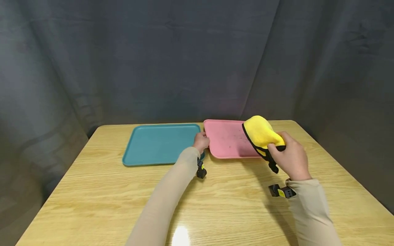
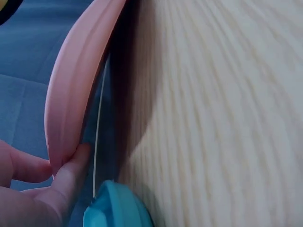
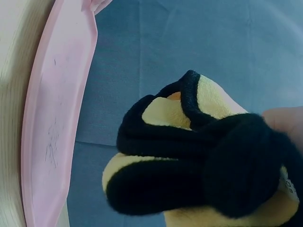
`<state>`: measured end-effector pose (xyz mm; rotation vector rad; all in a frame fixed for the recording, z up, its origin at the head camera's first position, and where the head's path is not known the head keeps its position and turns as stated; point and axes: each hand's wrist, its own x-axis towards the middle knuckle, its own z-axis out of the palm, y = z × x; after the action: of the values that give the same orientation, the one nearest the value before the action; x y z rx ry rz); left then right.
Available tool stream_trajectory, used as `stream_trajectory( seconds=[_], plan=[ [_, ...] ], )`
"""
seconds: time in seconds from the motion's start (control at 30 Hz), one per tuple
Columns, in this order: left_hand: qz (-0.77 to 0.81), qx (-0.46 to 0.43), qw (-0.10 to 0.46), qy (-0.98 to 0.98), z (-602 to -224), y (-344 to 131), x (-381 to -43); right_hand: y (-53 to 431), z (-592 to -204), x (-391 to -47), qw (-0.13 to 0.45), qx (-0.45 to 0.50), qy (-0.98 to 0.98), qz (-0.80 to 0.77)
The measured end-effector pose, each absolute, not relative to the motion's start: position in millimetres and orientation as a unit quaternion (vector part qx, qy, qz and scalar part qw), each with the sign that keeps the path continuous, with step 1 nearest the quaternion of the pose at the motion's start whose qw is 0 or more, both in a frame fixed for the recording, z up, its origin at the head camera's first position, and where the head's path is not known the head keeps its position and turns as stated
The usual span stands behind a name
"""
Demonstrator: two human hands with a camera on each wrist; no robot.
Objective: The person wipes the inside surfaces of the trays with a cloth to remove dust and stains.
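With thumb and fingers, my left hand pinches the left rim of a pink tray. In the left wrist view that rim stands raised over the wood, with a shadow beneath it. My right hand grips a yellow plush item with black trim, holding it up at the tray's right side, where it covers part of the tray in the head view. Black padded bands and a rounded black part show on the plush item in the right wrist view; its exact kind I cannot tell.
A teal tray lies on the wooden table, left of the pink one and partly behind my left hand. Dark scuffs mark the pink tray's surface. Grey curtains hang behind and at both sides of the table.
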<state>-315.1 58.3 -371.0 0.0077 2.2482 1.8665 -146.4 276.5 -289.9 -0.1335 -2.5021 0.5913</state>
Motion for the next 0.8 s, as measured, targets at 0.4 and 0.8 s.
stream_trajectory(
  seconds=[0.4, 0.8],
  plan=[
    [0.584, -0.021, 0.128, 0.801, -372.5, 61.7, -321.2, 272.5, -289.7, -149.6, 0.274, -0.038, -0.936, 0.219],
    [0.612, 0.003, 0.123, 0.781, -356.9, 56.9, -306.5, 272.3, -290.4, -152.7, 0.264, -0.028, -0.938, 0.222]
  ],
)
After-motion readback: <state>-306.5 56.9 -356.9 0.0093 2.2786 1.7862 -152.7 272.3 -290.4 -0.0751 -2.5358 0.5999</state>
